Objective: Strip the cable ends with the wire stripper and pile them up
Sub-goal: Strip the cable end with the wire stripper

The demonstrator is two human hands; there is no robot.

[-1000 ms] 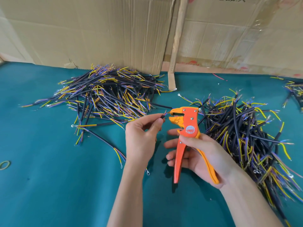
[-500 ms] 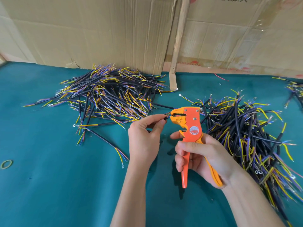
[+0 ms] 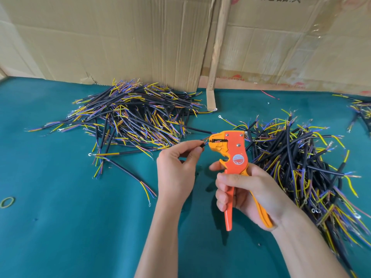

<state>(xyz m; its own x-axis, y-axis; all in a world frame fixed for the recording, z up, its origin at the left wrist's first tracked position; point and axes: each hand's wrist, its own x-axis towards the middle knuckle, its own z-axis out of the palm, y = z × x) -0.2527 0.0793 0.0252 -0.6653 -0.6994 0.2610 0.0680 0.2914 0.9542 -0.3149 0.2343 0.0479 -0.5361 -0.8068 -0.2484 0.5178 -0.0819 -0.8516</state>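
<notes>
Left hand (image 3: pixel 175 169): a cable (image 3: pixel 202 145) end is pinched at the stripper's mouth.
Right hand (image 3: pixel 248 192): the wire stripper (image 3: pixel 232 157) handles are gripped, squeezed near together.

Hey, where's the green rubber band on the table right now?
In the head view, the green rubber band lies flat on the teal table at the far left edge, apart from everything, well left of the left hand.
</notes>
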